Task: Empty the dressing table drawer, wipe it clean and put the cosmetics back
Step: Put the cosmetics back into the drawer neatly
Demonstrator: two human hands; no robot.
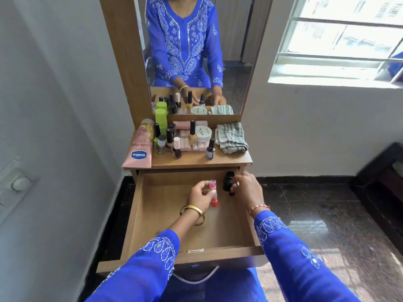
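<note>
Holding a red-and-pink tube [213, 194] over the open wooden drawer [152, 216].

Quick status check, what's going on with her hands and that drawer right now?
Left hand grips a red lipstick tube; right hand grips a black item. Drawer open, otherwise bare. Cosmetics and cloth on top. Nothing blocking.

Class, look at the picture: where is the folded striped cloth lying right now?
The folded striped cloth lies on the right end of the dressing table top, below the mirror and right of the white round jar.
</note>
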